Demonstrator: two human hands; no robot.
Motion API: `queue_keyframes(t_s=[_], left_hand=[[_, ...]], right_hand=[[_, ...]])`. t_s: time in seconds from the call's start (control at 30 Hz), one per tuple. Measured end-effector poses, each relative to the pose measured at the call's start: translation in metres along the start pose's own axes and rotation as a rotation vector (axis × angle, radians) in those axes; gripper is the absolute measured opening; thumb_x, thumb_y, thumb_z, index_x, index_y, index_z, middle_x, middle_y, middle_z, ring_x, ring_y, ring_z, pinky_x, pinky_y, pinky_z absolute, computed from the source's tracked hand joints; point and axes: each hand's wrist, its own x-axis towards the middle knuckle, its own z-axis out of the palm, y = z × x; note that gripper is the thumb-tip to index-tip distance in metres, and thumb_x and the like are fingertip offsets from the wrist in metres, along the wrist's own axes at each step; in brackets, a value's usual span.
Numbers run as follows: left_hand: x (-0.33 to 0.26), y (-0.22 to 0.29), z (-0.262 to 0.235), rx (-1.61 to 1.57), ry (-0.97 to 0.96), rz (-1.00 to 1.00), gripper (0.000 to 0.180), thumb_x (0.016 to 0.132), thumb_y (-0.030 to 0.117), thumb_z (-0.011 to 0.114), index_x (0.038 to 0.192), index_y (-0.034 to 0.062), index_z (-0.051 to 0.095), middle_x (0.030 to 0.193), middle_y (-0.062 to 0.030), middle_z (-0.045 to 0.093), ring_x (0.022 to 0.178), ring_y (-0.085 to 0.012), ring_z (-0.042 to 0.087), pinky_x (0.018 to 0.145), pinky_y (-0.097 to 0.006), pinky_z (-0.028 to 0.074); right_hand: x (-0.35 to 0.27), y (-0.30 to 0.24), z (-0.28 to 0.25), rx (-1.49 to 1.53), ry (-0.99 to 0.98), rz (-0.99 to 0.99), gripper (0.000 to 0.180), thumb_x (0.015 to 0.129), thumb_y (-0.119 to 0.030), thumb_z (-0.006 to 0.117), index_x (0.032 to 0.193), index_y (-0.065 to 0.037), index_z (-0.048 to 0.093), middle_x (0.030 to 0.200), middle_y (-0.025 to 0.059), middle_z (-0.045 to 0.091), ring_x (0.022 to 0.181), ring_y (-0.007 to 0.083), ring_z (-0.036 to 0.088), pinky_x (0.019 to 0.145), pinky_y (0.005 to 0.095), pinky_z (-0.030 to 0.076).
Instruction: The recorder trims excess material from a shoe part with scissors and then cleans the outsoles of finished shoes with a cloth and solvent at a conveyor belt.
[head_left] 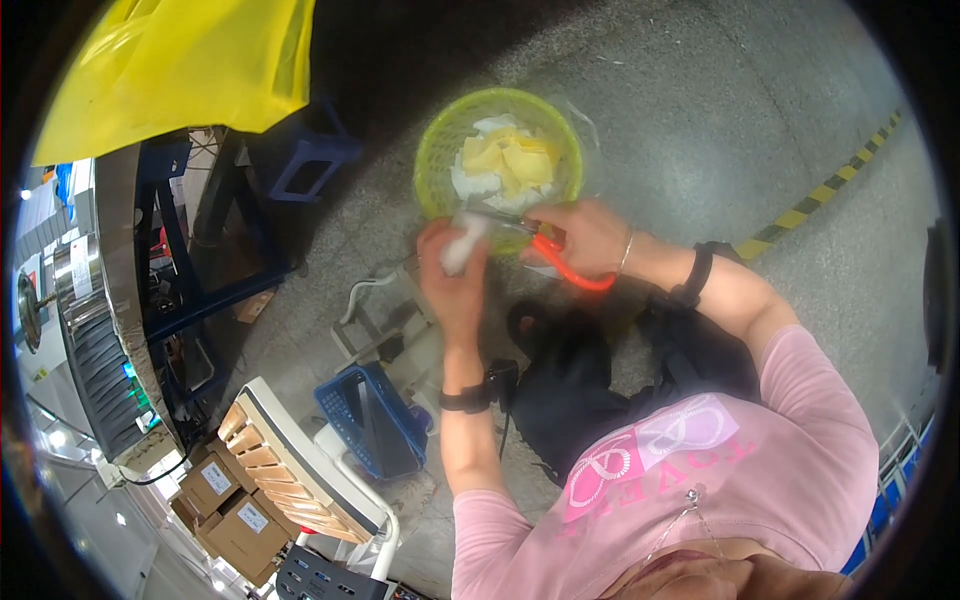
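In the head view, a small white piece (462,247) is held between the thumb and fingers of the left hand (450,275), just below the near left rim of a yellow-green basket (427,165). The fingers are closed narrowly about it, and its long axis is slanted from upper right to lower left. Red-handled scissors (572,266) are gripped in the right hand (588,237), with the fingers curled around the handles; one handle is left exposed below the palm. The blades are pointed leftward and slightly up, across the gap between the hands, so that the piece's upper end is met from the right, roughly crosswise to its length. Whether the blades are parted, or the piece is touched by them, cannot be told through the blur. The piece is nearer to the left hand, being held there, while the right hand is kept apart by the blades' length. Yellow scraps (522,160) and white scraps (475,184) are heaped inside the basket, beyond both hands.
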Motion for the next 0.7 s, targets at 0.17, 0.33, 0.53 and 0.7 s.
queue_keyframes(t_s=[0.17, 0.33, 0.53, 0.7], left_hand=[[0.000, 0.009, 0.003, 0.150, -0.039, 0.025, 0.029, 0.072, -0.005, 0.078, 0.095, 0.0046, 0.063, 0.119, -0.0100, 0.056, 0.113, -0.0229, 0.054, 0.097, -0.032, 0.043], [0.000, 0.011, 0.006, 0.158, -0.020, 0.048, 0.027, 0.071, -0.004, 0.079, 0.092, 0.0043, 0.063, 0.118, -0.0102, 0.057, 0.112, -0.0238, 0.054, 0.095, -0.033, 0.044], [0.002, 0.008, 0.008, 0.197, -0.010, 0.101, 0.027, 0.071, -0.004, 0.079, 0.091, 0.0046, 0.063, 0.117, -0.0102, 0.057, 0.112, -0.0236, 0.054, 0.095, -0.033, 0.044], [0.004, 0.001, 0.009, 0.236, 0.008, 0.108, 0.037, 0.071, -0.005, 0.078, 0.101, 0.0048, 0.060, 0.116, -0.0104, 0.057, 0.111, -0.0227, 0.054, 0.095, -0.033, 0.044]], right_hand=[[0.002, 0.006, 0.004, 0.089, 0.009, -0.018, 0.052, 0.079, -0.051, 0.074, 0.110, -0.011, 0.060, 0.089, 0.0200, 0.066, 0.083, 0.0375, 0.066, 0.071, 0.0428, 0.051], [0.003, 0.001, 0.000, 0.125, 0.008, -0.027, 0.053, 0.079, -0.049, 0.075, 0.111, -0.010, 0.059, 0.096, 0.0191, 0.065, 0.087, 0.0386, 0.064, 0.074, 0.0435, 0.050], [0.005, -0.004, -0.010, 0.048, -0.083, 0.073, 0.047, 0.082, -0.050, 0.072, 0.108, -0.012, 0.061, 0.074, 0.0171, 0.065, 0.072, 0.0391, 0.065, 0.063, 0.0444, 0.049], [0.004, 0.017, 0.006, 0.029, -0.014, 0.051, 0.046, 0.084, -0.051, 0.069, 0.107, -0.012, 0.062, 0.067, 0.0164, 0.064, 0.065, 0.0393, 0.064, 0.059, 0.0447, 0.049]])
